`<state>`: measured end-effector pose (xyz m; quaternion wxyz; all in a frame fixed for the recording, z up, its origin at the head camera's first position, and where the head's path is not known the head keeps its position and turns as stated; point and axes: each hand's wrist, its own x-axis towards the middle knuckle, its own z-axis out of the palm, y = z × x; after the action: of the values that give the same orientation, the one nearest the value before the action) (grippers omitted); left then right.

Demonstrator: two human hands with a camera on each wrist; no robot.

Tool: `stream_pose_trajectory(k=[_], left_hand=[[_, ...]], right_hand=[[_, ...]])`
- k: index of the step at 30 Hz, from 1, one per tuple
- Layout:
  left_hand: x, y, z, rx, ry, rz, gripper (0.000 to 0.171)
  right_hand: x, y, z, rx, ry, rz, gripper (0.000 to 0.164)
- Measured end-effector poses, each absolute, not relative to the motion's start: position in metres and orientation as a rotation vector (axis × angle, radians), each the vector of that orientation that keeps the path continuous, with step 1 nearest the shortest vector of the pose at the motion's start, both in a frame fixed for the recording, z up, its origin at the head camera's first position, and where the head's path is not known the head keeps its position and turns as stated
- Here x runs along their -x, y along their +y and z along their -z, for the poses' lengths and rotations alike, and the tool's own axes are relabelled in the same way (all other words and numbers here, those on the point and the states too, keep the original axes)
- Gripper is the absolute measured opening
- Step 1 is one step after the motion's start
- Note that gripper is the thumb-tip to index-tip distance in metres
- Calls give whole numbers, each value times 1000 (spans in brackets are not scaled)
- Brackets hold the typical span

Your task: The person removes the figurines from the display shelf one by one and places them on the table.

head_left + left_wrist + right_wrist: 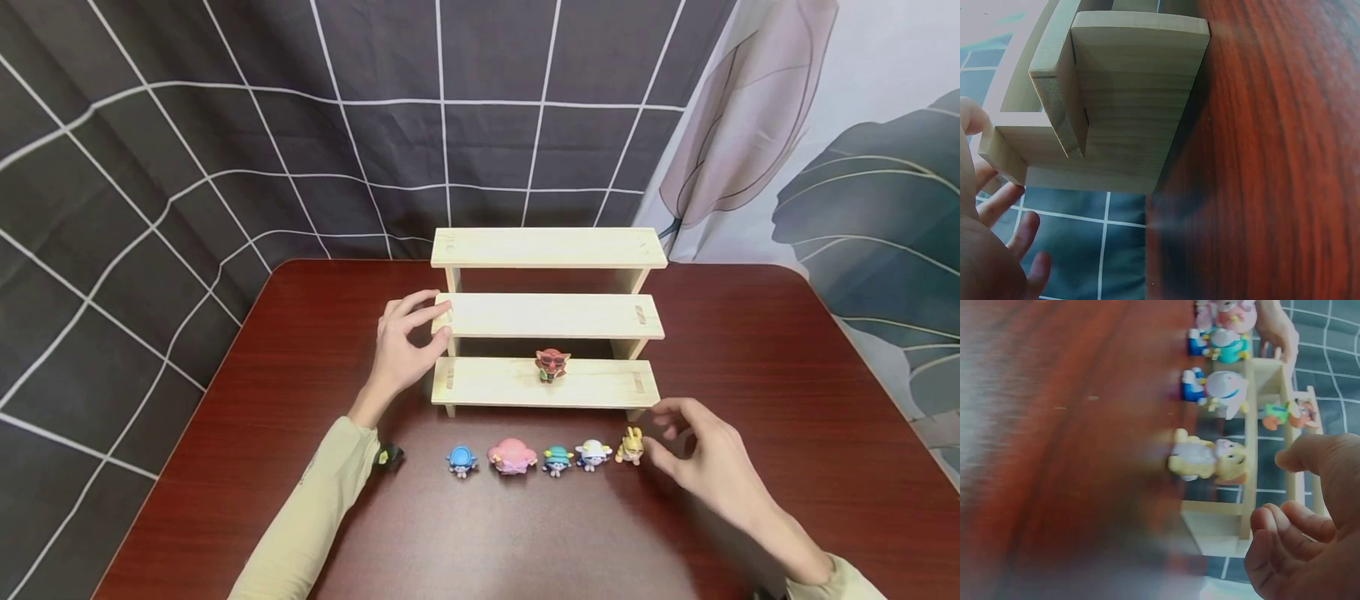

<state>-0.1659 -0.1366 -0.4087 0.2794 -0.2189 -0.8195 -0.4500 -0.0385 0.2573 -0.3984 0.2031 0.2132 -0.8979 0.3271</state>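
A three-tier wooden shelf [547, 312] stands on the table, and my left hand [408, 337] holds the left end of its middle board between thumb and fingers. My right hand [708, 458] is beside a yellow figurine [631, 447], thumb and fingers apart around a gap with nothing in it. That figurine ends a row in front of the shelf: a white figurine [593, 454], a teal one [557, 460], a pink one [512, 457] and a blue one [462, 460]. On the lowest board stands a reddish-brown figurine [552, 365] with dark glasses.
The dark red wooden table [300, 500] extends around the shelf on both sides. Behind it hangs a dark curtain with a white grid [390, 133]; a leaf-patterned curtain [877, 192] is on the right. A small black object [389, 457] shows by the left sleeve.
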Motion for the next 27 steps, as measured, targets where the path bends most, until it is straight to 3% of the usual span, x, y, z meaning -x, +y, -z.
stream_pose_trajectory(k=[27], left_hand=[[167, -137, 409, 592, -2182, 1203, 34]], right_hand=[[90, 202, 369, -815, -2437, -1317, 42]])
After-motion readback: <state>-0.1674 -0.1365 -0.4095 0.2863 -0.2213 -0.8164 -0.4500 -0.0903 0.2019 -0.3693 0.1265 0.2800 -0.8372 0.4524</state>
